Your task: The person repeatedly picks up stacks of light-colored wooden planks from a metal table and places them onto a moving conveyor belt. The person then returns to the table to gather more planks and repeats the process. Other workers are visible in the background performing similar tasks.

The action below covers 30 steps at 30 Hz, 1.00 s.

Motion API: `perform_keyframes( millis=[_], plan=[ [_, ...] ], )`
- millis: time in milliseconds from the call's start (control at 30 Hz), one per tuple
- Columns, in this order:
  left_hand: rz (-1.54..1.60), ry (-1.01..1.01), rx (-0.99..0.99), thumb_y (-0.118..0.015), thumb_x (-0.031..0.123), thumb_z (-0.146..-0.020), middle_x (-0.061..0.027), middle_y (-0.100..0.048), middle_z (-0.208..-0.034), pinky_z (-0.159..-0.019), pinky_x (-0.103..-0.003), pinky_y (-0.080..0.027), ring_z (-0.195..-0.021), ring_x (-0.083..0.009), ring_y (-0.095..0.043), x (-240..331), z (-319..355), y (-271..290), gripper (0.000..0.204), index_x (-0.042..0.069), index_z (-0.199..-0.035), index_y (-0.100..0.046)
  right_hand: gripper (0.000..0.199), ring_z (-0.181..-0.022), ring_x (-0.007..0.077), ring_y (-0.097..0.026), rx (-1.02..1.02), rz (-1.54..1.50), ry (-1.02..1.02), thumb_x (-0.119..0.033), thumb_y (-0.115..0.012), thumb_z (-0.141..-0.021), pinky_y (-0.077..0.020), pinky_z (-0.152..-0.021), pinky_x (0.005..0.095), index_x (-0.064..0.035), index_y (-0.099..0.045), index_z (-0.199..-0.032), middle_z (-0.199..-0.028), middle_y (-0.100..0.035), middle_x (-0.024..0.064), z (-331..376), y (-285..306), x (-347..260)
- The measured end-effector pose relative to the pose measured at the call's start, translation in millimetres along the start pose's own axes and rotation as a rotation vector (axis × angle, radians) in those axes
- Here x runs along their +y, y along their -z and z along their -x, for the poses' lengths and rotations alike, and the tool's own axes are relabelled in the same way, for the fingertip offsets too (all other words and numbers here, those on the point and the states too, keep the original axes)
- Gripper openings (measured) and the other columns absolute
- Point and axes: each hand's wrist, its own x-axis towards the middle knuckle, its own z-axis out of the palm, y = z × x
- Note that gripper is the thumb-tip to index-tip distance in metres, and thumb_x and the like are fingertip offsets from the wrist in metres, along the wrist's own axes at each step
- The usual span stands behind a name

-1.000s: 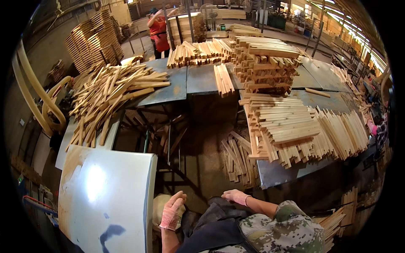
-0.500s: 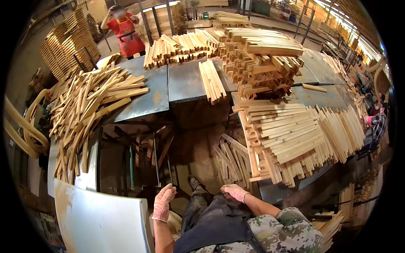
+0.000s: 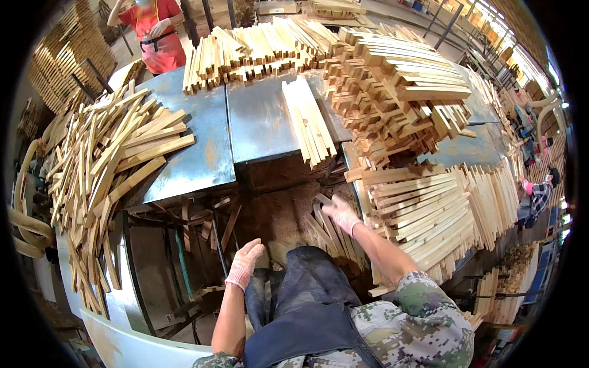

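Note:
My right hand (image 3: 342, 214), in a pale pink-and-white glove, reaches forward above the gap between the benches. Its fingers are stretched out and nothing is in them. My left hand (image 3: 245, 265), gloved alike, hangs before my body with loosely extended fingers and no piece in it. Ahead of my right hand, a few wooden strips (image 3: 308, 122) lie side by side on the metal bench (image 3: 261, 138), their near ends jutting past its edge. Right of that hand stretches a layered row of strips (image 3: 420, 211). Below it, offcuts (image 3: 328, 230) lie low in the gap.
A jumbled heap of strips (image 3: 116, 153) covers the left bench. At the back stand a row of strips (image 3: 257, 52) and a tall crosswise stack (image 3: 392, 92). Beyond the bench is a person in a red apron (image 3: 156, 40); another in a checked shirt (image 3: 540, 197) is far right.
My right hand has moved forward from my lap, its fingers spreading. The left hand has risen slightly and loosened. My view has shifted forward, and the person in red has lowered one hand.

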Motion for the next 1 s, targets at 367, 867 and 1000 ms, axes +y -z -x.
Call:
perform_keyframes(
  millis=[367, 867, 1000],
  plan=[
    [-0.357, 0.078, -0.093, -0.076, 0.037, -0.101, -0.0271, -0.048, -0.168, -0.125, -0.04, -0.041, -0.153, -0.0346, -0.051, 124, -233, -96, 0.094, 0.009, -0.175, -0.026, 0.094, -0.152, 0.0439, -0.049, 0.315, 0.235, -0.134, -0.047, -0.072, -0.097, -0.0428, -0.123, 0.0485, -0.0088, -0.03, -0.172, -0.165, -0.048, 0.03, -269, 56, -96],
    [0.128, -0.116, 0.074, -0.092, 0.027, -0.089, -0.0171, -0.07, -0.134, -0.099, -0.036, -0.059, -0.113, -0.022, -0.069, 112, -408, -209, 0.113, 0.004, -0.174, -0.021, 0.06, -0.121, 0.0313, -0.068, 0.062, -0.042, -0.027, -0.033, -0.068, -0.101, -0.0546, -0.103, 0.0433, 0.0015, -0.058, -0.15, -0.133, -0.071, 0.0195, -305, 50, -140],
    [0.087, -0.09, 0.076, -0.091, 0.024, -0.086, -0.0178, -0.068, -0.139, -0.109, -0.036, -0.054, -0.126, -0.0236, -0.064, 146, -338, -172, 0.107, 0.004, -0.172, -0.03, 0.057, -0.121, 0.0206, -0.067, -0.067, -0.425, -0.019, -0.024, -0.07, -0.106, -0.0556, -0.103, 0.0365, 0.002, -0.055, -0.154, -0.139, -0.068, 0.011, -264, 29, -130]
  ],
)
